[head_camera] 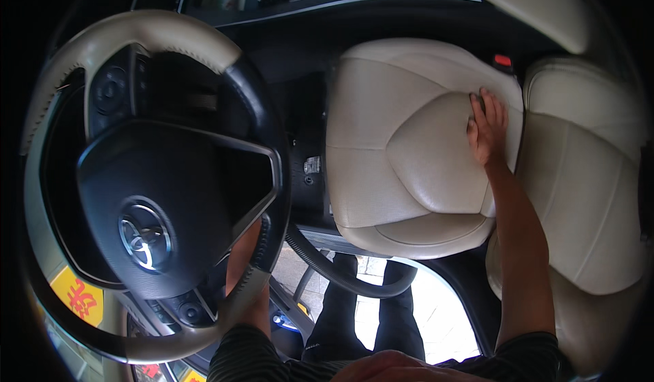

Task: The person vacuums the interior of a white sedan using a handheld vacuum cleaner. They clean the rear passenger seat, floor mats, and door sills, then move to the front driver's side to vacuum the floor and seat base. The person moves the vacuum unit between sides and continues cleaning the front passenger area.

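My right hand (pixel 489 126) rests palm down near the rear edge of a beige leather driver's seat cushion (pixel 368 106), its fingers slightly spread. Nothing shows in its grasp. My left forearm (pixel 245 269) reaches behind the steering wheel (pixel 184 29), whose hub hides the left hand. From behind the wheel's lower right rim comes a grey corrugated hose (pixel 352 280); it loops over the door sill and past my legs. What the hose's far end touches is hidden in the dark footwell (pixel 306 126).
A red seat-belt buckle (pixel 503 61) stands beside the cushion, near the beige seat backrest (pixel 577 177). The centre console (pixel 347 4) runs along the top. Below, the open doorway shows bright paving (pixel 439 320) and my dark trouser legs (pixel 332 310). A yellow sign (pixel 77 296) bears red writing.
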